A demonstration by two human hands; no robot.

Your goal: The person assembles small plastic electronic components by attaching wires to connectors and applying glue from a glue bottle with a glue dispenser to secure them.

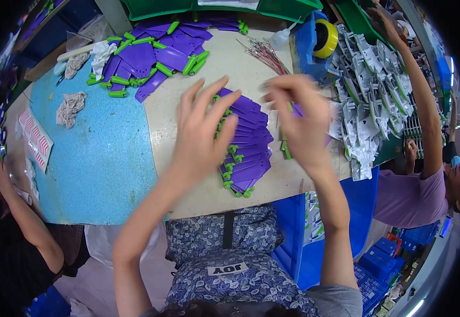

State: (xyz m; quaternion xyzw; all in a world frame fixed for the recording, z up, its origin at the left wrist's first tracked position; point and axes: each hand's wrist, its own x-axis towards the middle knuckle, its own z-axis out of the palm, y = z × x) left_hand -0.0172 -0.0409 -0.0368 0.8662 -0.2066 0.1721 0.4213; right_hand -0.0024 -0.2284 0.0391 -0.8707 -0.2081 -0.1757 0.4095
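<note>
My left hand (pixel 201 132) is over the table with its fingers spread and nothing in it. Beside and partly under it lies a fanned row of purple flat blades with green ends (pixel 251 134), overlapping one another. To the right hovers my right hand (pixel 301 119), smeared by motion, its fingers bent. A bit of purple and a green end (pixel 286 149) show next to that hand; whether it holds this piece or only passes over it I cannot make out.
Purple and green pieces (pixel 140 58) heap at the far left. Thin red wires (pixel 264 55), a white squeeze bottle (pixel 280 39) and a tape dispenser with yellow tape (pixel 326 39) stand behind. Grey-white plastic parts (pixel 370 90) pile at right. Crumpled cloth (pixel 71 109) lies left. Other people work on both sides.
</note>
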